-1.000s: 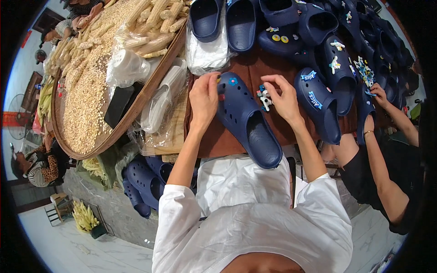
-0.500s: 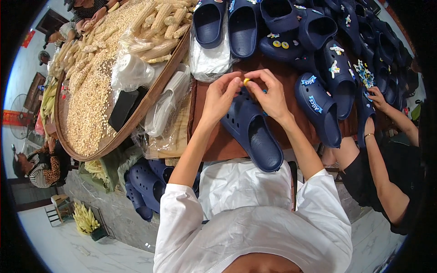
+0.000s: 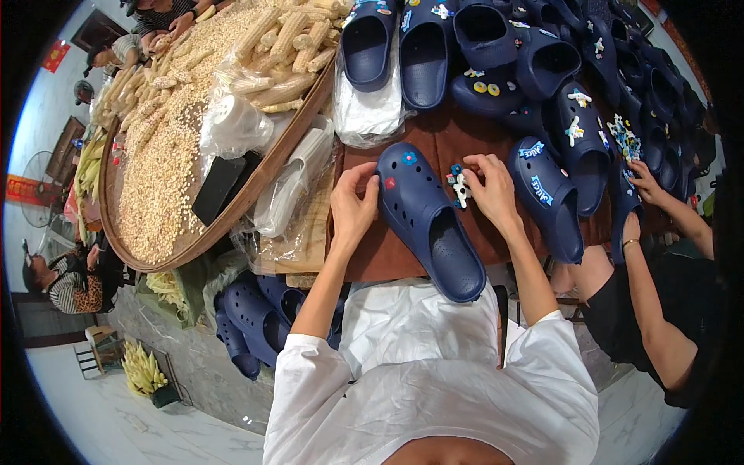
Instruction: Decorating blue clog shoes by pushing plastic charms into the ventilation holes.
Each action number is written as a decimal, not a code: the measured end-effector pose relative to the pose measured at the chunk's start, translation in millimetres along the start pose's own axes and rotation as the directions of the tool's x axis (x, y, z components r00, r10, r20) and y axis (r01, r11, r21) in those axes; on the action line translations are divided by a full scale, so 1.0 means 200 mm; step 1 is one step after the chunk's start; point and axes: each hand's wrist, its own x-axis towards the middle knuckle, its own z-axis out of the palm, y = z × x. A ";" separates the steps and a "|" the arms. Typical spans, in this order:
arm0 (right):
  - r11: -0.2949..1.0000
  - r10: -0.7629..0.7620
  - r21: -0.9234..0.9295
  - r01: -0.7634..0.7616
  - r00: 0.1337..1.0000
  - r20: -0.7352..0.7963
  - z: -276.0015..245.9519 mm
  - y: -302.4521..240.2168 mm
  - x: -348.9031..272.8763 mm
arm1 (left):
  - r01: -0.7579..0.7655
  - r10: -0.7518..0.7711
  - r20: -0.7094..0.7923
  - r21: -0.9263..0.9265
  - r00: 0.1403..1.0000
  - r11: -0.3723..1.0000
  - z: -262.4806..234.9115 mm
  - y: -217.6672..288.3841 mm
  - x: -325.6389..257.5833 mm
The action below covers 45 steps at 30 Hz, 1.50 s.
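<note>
Navy clog (image 3: 430, 221) lies on the brown bench (image 3: 465, 143) top, toe pointing away from the person, heel hanging over the near edge above the white-shirted lap. Two small charms already sit on its toe: a blue flower one (image 3: 408, 158) and a red one (image 3: 390, 184).

Left hand (image 3: 353, 205) grips the clog's left rim near the toe, thumb over the top, fingers curled round the side. Right hand (image 3: 488, 190) sits at the clog's right rim, fingers bent, pinching a small white-and-dark charm (image 3: 460, 187) right against the shoe's edge. Can't tell if the charm is seated in a hole or just held there.

Just right of the right hand: another navy clog with white lettered charms (image 3: 552, 203), parallel to the first. Far edge of the bench holds a row of more navy clogs (image 3: 434, 46), several with charms. A clear plastic bag (image 3: 370, 108) lies between that row and the held clog.

Left of the bench: a big round woven tray (image 3: 232, 217) of corn kernels and cobs, with a black flat object (image 3: 218, 188) on its rim.

Right edge: a second person in black, hands (image 3: 643, 180) on clogs at the bench's right side. Below the bench's left corner, more navy clogs (image 3: 256, 318) are piled on the floor.
</note>
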 end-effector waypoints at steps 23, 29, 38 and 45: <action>0.993 -0.062 -0.076 0.093 0.936 0.347 0.21 -0.33 0.24 | -0.313 0.353 -0.084 0.305 0.932 0.899 0.09 0.01 -0.08; 0.995 -0.097 -0.012 0.103 0.967 0.235 0.26 -0.23 0.25 | -0.121 0.123 -0.108 0.021 0.987 0.992 0.12 -0.09 -0.03; 0.994 -0.072 0.082 0.071 0.997 0.011 0.11 -0.10 0.02 | -0.120 0.132 -0.074 0.143 0.989 0.982 0.08 -0.03 -0.01; 0.999 -0.030 0.016 0.032 0.988 -0.152 -0.02 -0.14 -0.25 | -0.149 0.159 -0.012 0.298 0.987 0.943 0.08 0.00 -0.03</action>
